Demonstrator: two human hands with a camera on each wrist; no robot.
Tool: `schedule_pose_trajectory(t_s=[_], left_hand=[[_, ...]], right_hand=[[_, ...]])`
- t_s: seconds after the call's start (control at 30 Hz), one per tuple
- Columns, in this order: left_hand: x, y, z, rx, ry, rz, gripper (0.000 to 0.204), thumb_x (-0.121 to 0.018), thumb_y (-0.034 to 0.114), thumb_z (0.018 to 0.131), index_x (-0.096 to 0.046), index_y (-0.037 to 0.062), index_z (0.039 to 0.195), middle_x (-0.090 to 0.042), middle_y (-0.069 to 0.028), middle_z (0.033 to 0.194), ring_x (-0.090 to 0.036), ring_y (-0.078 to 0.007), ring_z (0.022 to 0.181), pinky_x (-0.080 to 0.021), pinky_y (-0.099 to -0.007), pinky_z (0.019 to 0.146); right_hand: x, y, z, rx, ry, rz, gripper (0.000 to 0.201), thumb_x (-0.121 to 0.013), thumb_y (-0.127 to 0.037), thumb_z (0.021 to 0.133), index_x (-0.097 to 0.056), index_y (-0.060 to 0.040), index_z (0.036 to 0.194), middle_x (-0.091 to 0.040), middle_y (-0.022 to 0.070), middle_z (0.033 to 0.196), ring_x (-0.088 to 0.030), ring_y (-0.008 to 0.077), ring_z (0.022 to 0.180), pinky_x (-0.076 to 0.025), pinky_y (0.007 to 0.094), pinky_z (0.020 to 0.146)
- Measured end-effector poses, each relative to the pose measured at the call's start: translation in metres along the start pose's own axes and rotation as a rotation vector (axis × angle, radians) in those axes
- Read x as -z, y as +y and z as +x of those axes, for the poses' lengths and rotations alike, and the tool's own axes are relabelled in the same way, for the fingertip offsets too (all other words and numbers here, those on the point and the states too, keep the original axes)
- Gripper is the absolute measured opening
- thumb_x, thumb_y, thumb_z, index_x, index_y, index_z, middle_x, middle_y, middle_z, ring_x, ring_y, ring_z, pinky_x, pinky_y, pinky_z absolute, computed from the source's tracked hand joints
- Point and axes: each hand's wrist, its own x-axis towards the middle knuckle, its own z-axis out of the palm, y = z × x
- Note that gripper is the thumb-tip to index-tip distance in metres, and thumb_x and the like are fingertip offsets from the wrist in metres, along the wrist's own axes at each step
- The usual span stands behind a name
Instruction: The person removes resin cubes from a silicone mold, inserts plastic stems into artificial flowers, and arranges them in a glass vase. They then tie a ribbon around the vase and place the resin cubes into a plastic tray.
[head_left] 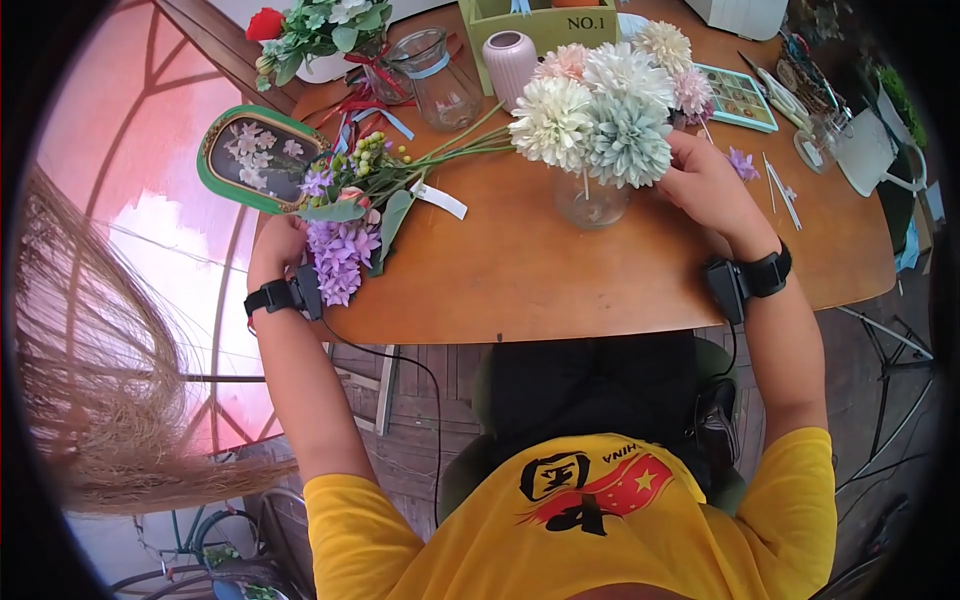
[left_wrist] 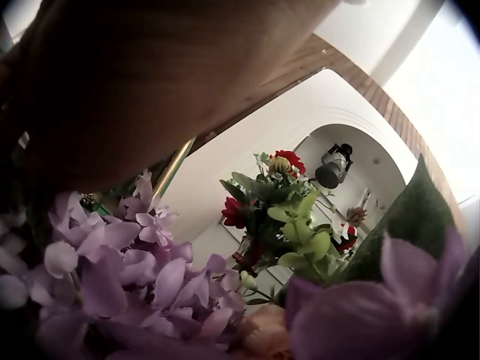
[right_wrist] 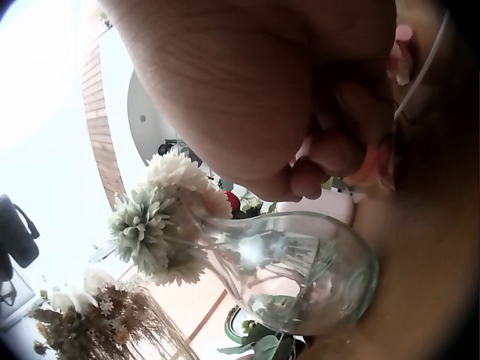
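Observation:
My left hand (head_left: 280, 245) rests at the table's left edge, against the lower end of a green-rimmed oval frame (head_left: 222, 188) with pressed flowers. Its fingertips are hidden. Purple artificial flowers (head_left: 340, 260) lie right beside it, part of a bunch with green stems (head_left: 470, 150) and a white tag (head_left: 440, 199). My right hand (head_left: 705, 185) is beside a clear glass vase (right_wrist: 300, 266) holding pompom flowers (head_left: 625, 140) in white, pale blue and pink. In the right wrist view its fingers (right_wrist: 334, 154) are loosely curled near the vase, with nothing visibly gripped.
Behind stand a pink ribbed vase (head_left: 510, 72), a glass jar (head_left: 440, 85) with blue ribbon and a green NO.1 box (head_left: 560, 30). Red roses (head_left: 266, 24) fill the back left. A compartment tray (head_left: 738, 98), pliers (head_left: 780, 95) and thin sticks (head_left: 783, 195) lie right.

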Motion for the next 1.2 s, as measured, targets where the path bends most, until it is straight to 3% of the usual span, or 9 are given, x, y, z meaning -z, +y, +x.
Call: schedule_pose_trajectory(t_s=[0.1,0.23,0.33,0.37,0.47,0.73,0.87,1.07,1.2], left_hand=[[0.035,0.039,-0.022,0.012,0.082,0.129,0.018,-0.065,0.014,0.089,-0.070,-0.0013,0.080,-0.069,-0.0161,0.070,-0.068,-0.0263,0.066,-0.052,-0.0394,0.062],[0.082,0.082,-0.047,0.003,0.148,0.122,0.027,-0.075,0.026,0.090,-0.073,-0.0007,0.087,-0.071,-0.0176,0.075,-0.070,-0.0279,0.070,-0.053,-0.0411,0.067],[0.110,0.125,-0.074,-0.043,0.267,0.084,0.025,-0.072,0.024,0.093,-0.074,-0.0012,0.093,-0.072,-0.0179,0.078,-0.070,-0.0279,0.072,-0.053,-0.0404,0.069],[0.117,0.133,-0.079,-0.059,0.302,0.133,0.028,-0.070,0.025,0.096,-0.074,-0.0021,0.100,-0.074,-0.0183,0.084,-0.072,-0.0271,0.076,-0.054,-0.0387,0.072],[0.132,0.158,-0.097,-0.147,0.467,0.139,0.031,-0.068,0.026,0.098,-0.075,-0.0032,0.107,-0.071,-0.0117,0.078,-0.064,-0.0164,0.068,-0.051,-0.0336,0.067],[0.162,0.229,-0.128,-0.225,0.680,0.014,0.037,-0.067,0.033,0.100,-0.075,0.0021,0.118,-0.072,-0.0085,0.085,-0.064,-0.0131,0.078,-0.051,-0.0294,0.074],[0.166,0.246,-0.135,-0.271,0.713,-0.118,0.033,-0.066,0.032,0.101,-0.076,0.0049,0.119,-0.069,-0.0036,0.085,-0.061,-0.0101,0.081,-0.048,-0.0261,0.074],[0.163,0.269,-0.158,-0.522,0.609,-0.468,0.028,-0.064,0.024,0.103,-0.074,-0.0003,0.113,-0.066,-0.0013,0.083,-0.057,-0.0070,0.080,-0.042,-0.0224,0.071],[0.162,0.286,-0.167,-0.800,0.470,-0.653,0.027,-0.056,0.016,0.106,-0.070,-0.0050,0.116,-0.073,-0.0096,0.098,-0.058,-0.0077,0.080,-0.044,-0.0232,0.074]], right_hand=[[0.001,-0.003,0.000,-0.007,0.004,-0.024,0.016,-0.063,-0.016,0.099,-0.066,-0.0015,0.094,-0.069,0.0004,0.079,-0.061,0.0060,0.073,-0.049,0.0247,0.068],[0.001,-0.004,0.000,-0.019,0.000,-0.032,0.017,-0.064,-0.017,0.099,-0.067,-0.0019,0.094,-0.069,0.0003,0.079,-0.061,0.0061,0.073,-0.049,0.0250,0.069],[0.002,-0.004,-0.001,-0.023,-0.003,-0.028,0.017,-0.064,-0.018,0.099,-0.067,-0.0021,0.094,-0.069,0.0000,0.080,-0.061,0.0058,0.074,-0.049,0.0249,0.069],[0.002,-0.005,-0.001,-0.022,-0.004,-0.028,0.017,-0.064,-0.018,0.099,-0.067,-0.0022,0.094,-0.069,-0.0001,0.080,-0.061,0.0057,0.074,-0.049,0.0249,0.069],[0.002,-0.007,-0.001,-0.023,0.004,-0.002,0.018,-0.064,-0.019,0.100,-0.066,-0.0020,0.095,-0.069,-0.0003,0.080,-0.060,0.0054,0.075,-0.049,0.0244,0.069],[0.005,-0.003,-0.001,0.017,0.013,0.079,0.018,-0.064,-0.019,0.102,-0.064,-0.0019,0.096,-0.069,0.0003,0.082,-0.063,0.0055,0.077,-0.050,0.0237,0.071],[0.005,-0.007,-0.002,0.006,0.016,0.110,0.019,-0.064,-0.020,0.103,-0.064,-0.0016,0.096,-0.070,0.0008,0.082,-0.064,0.0058,0.078,-0.051,0.0234,0.072],[0.006,-0.008,-0.003,0.049,0.021,0.189,0.020,-0.064,-0.021,0.103,-0.064,-0.0017,0.097,-0.070,0.0000,0.082,-0.066,0.0061,0.079,-0.052,0.0228,0.071],[0.004,-0.017,-0.007,0.045,0.067,0.457,0.019,-0.065,-0.021,0.104,-0.064,-0.0033,0.097,-0.061,-0.0034,0.074,-0.058,0.0045,0.069,-0.045,0.0225,0.063]])
